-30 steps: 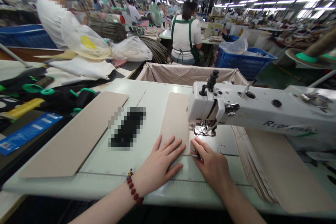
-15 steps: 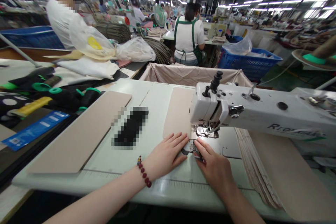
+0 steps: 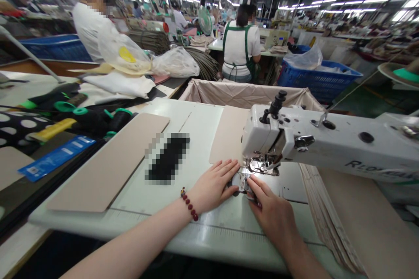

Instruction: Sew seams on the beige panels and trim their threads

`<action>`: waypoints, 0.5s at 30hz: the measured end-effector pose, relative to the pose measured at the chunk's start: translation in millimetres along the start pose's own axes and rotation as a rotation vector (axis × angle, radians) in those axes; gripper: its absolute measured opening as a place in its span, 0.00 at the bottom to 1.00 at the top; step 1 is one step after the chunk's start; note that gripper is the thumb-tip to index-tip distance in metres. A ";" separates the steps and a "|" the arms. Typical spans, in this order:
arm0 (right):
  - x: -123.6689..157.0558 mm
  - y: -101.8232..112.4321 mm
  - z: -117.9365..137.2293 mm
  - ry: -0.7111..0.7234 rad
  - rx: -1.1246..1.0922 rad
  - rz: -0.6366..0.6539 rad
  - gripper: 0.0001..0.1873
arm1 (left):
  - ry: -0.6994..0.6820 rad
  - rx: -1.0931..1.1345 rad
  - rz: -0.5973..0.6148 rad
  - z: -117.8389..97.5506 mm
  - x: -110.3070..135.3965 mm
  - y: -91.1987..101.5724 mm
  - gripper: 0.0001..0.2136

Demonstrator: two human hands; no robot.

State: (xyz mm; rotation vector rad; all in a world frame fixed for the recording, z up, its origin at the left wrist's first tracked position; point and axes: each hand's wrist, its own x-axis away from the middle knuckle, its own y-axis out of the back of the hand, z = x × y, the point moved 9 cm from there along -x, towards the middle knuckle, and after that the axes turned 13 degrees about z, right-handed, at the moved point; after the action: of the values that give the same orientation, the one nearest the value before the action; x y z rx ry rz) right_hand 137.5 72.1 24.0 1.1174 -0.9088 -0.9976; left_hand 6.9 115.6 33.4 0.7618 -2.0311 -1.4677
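My left hand (image 3: pixel 212 184) lies flat on the beige panel (image 3: pixel 229 136), close to the presser foot (image 3: pixel 262 167) of the white sewing machine (image 3: pixel 278 137), and a red beaded bracelet (image 3: pixel 189 205) circles its wrist. My right hand (image 3: pixel 271 214) is just in front of the foot, its thumb and fingers pinching a small metal piece (image 3: pixel 241 182). That piece sits between my hands, partly hidden by my fingers. The panel runs back from my hands beside the machine head. Part of it is hidden under the machine.
A second beige panel (image 3: pixel 108 161) and a pixelated black item (image 3: pixel 168 159) lie on the pale table (image 3: pixel 196 115). A stack of beige panels (image 3: pixel 330 218) sits right of the machine. A fabric-lined bin (image 3: pixel 245 95) stands behind the table, and co-workers sit beyond.
My left hand has moved in toward the presser foot and my right hand. The small metal piece now shows between them. The whole view has shifted slightly.
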 end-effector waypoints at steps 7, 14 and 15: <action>0.3 1.6 0.7 0.008 -0.010 -0.011 0.28 | 0.004 0.014 -0.012 1.9 -1.1 1.0 0.27; 0.3 1.5 1.2 0.006 -0.008 -0.014 0.28 | 0.009 0.007 -0.021 1.8 -2.8 2.3 0.27; 0.1 1.5 1.4 0.005 -0.007 -0.017 0.28 | 0.010 0.005 -0.023 1.8 -3.0 2.5 0.28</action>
State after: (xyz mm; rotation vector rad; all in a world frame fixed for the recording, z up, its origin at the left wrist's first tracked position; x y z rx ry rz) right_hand 136.5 71.8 25.7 1.1224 -0.8926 -1.0107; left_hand 7.5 119.5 35.1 0.7954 -2.0261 -1.4687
